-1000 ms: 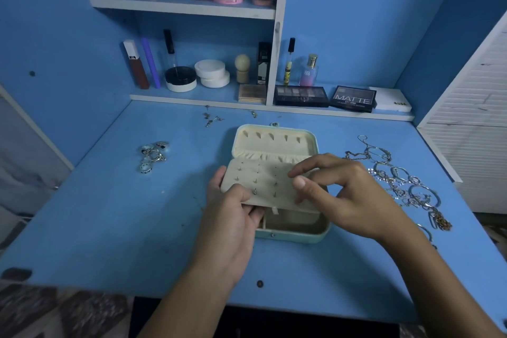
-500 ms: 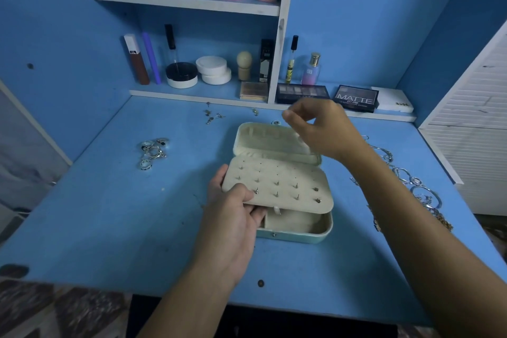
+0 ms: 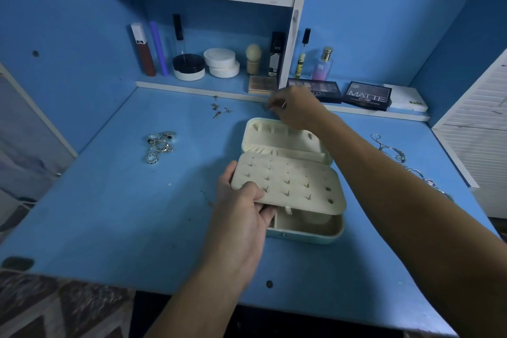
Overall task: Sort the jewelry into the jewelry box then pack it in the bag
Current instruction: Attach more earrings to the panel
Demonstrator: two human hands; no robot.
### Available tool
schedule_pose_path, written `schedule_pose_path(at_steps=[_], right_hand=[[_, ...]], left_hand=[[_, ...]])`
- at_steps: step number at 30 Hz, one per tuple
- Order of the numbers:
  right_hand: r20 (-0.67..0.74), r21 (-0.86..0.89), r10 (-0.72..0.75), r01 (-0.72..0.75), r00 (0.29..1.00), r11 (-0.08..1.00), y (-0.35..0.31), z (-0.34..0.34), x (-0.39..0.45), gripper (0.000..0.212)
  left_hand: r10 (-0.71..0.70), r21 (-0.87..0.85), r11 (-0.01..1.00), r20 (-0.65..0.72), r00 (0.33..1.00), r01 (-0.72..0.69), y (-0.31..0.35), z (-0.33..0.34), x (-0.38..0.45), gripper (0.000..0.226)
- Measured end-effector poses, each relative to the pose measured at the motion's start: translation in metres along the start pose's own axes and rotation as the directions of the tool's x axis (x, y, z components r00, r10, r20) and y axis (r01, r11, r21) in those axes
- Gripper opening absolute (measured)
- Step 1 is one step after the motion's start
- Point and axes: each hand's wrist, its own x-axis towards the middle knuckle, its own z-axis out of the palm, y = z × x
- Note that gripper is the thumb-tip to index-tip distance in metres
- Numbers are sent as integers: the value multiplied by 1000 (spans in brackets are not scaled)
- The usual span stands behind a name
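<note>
blue desk (image 3: 109, 217) carries everything. jewelry box (image 3: 290, 173) sits mid-desk, lid back, pale cream lining, mint shell. left hand (image 3: 241, 208) pinches earring panel (image 3: 288, 186) at its near-left corner, tilting it up, likely for easy pinning; few studs in, many holes bare. right hand (image 3: 296, 112) reaches past lid, fingers curled, seemingly pinching small stud. rings (image 3: 159, 145) left, chains (image 3: 395, 153) right, loose earrings (image 3: 219, 111) beyond.

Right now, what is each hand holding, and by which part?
Left hand grips the cream perforated earring panel of the jewelry box by its near-left corner. Whether the right hand pinches anything cannot be told.
</note>
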Motion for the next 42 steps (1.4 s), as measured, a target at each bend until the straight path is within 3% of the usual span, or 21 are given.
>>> schedule_pose_path(at_steps=[9, 20, 26, 34, 42], right_hand=[[49, -51, 19, -16, 999, 999, -2, 0, 10, 21], [1, -36, 95, -95, 995, 995, -3, 6, 17, 15], [-38, -194, 184, -188, 982, 963, -8, 11, 23, 15], [-34, -346, 164, -166, 986, 923, -16, 8, 23, 23], [-27, -231, 137, -139, 990, 963, -17, 1, 15, 11]], left_hand=[[11, -1, 1000, 7, 1000, -11, -2, -2, 1, 63], [3, 6, 1000, 9, 1000, -3, -2, -3, 1, 63], [2, 2, 1000, 1, 1000, -2, -1, -2, 0, 63], [6, 3, 1000, 9, 1000, -6, -2, -3, 1, 62], [15, 15, 1000, 12, 1000, -16, -3, -3, 1, 62]])
